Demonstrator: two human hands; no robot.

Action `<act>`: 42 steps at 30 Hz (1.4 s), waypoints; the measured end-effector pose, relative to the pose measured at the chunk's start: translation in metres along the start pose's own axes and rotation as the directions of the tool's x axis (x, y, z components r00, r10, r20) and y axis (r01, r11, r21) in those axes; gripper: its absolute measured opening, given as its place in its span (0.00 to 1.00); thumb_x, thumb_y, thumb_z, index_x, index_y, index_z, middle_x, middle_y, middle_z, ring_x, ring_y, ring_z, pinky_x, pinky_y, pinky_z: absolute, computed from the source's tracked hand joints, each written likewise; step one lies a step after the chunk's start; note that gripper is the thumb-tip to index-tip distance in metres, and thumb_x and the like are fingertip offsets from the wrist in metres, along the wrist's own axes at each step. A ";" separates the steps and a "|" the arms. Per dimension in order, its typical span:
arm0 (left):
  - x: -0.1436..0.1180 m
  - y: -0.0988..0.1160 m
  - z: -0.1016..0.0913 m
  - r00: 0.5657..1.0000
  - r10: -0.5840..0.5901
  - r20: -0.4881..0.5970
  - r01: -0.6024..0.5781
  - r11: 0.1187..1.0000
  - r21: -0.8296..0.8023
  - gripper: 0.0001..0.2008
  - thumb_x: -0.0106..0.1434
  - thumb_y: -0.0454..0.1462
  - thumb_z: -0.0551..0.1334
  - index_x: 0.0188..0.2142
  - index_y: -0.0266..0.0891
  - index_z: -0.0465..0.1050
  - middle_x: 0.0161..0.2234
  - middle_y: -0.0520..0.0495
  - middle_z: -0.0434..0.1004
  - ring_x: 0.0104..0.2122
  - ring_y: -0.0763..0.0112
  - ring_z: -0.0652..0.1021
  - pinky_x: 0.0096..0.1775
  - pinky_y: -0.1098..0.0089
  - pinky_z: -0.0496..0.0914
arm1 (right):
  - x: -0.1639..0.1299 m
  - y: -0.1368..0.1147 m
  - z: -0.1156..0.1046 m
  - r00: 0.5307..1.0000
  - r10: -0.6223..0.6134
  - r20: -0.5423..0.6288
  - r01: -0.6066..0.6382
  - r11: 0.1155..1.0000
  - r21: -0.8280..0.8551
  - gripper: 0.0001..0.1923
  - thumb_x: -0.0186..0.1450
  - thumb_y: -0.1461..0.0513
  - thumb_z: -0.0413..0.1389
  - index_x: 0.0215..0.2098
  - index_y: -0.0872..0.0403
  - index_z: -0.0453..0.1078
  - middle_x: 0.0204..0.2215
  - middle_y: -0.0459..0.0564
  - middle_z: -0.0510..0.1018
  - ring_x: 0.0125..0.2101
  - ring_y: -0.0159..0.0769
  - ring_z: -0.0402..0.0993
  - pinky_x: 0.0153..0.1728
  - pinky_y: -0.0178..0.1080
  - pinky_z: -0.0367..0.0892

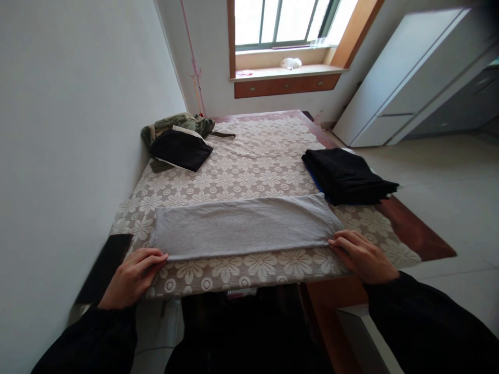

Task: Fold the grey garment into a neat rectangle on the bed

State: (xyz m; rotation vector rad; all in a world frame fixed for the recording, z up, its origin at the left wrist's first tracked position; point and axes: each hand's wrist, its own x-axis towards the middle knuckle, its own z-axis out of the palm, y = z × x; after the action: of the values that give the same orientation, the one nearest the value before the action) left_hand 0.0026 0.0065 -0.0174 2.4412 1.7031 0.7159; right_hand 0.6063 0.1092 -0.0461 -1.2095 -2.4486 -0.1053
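Note:
A grey cloth (241,226), folded into a long strip, lies flat across the near part of a table covered with a white lace flower cloth (249,161). My left hand (134,275) rests on the table at the strip's near left corner, fingertips touching its edge. At the near right corner my right hand (360,254) lies with fingers pressed on the cloth's edge. Both arms wear dark sleeves.
A folded black stack (345,176) sits at the table's right side, just beyond the grey strip. A black garment (181,149) on an olive-green pile (179,124) lies at the far left. A dark flat object (105,265) sits by the left wall. A window and white cabinet stand beyond.

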 end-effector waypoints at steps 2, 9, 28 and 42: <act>0.000 0.001 0.000 1.000 0.003 -0.005 -0.002 1.000 0.012 0.12 0.69 0.47 0.61 0.41 0.46 0.81 0.41 0.47 0.82 0.40 0.65 0.82 0.47 0.66 0.76 | 0.000 0.001 -0.001 1.000 -0.004 0.013 0.004 1.000 0.008 0.12 0.73 0.60 0.52 0.32 0.50 0.72 0.38 0.53 0.78 0.40 0.41 0.76 0.42 0.43 0.71; 0.001 0.008 0.004 0.999 -0.008 -0.038 0.009 0.999 0.034 0.11 0.69 0.46 0.62 0.39 0.46 0.81 0.40 0.48 0.82 0.40 0.65 0.81 0.46 0.66 0.75 | 0.000 0.005 0.000 0.999 -0.006 0.052 0.005 1.000 0.018 0.11 0.74 0.60 0.51 0.34 0.51 0.71 0.39 0.53 0.78 0.40 0.41 0.76 0.42 0.44 0.72; 0.084 0.125 0.070 0.980 0.050 0.191 -0.037 0.997 -0.074 0.03 0.68 0.38 0.64 0.40 0.45 0.76 0.41 0.50 0.80 0.44 0.63 0.76 0.46 0.62 0.68 | 0.098 -0.164 0.032 0.969 -0.194 0.151 0.150 0.954 0.261 0.07 0.72 0.66 0.52 0.37 0.53 0.70 0.36 0.51 0.75 0.39 0.40 0.70 0.41 0.41 0.66; 0.093 0.147 0.098 0.991 -0.022 0.133 0.037 0.993 -0.109 0.02 0.67 0.35 0.64 0.38 0.44 0.77 0.38 0.50 0.80 0.42 0.63 0.75 0.44 0.61 0.67 | 0.106 -0.177 0.062 0.974 -0.204 0.100 0.163 0.936 0.313 0.07 0.72 0.66 0.52 0.37 0.54 0.71 0.36 0.51 0.73 0.39 0.41 0.67 0.41 0.42 0.63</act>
State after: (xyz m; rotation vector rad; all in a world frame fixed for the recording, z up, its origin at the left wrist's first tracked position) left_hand 0.1957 0.0539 -0.0263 2.3280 1.6031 0.6129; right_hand 0.3919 0.0930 -0.0427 -0.8779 -2.5676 0.2984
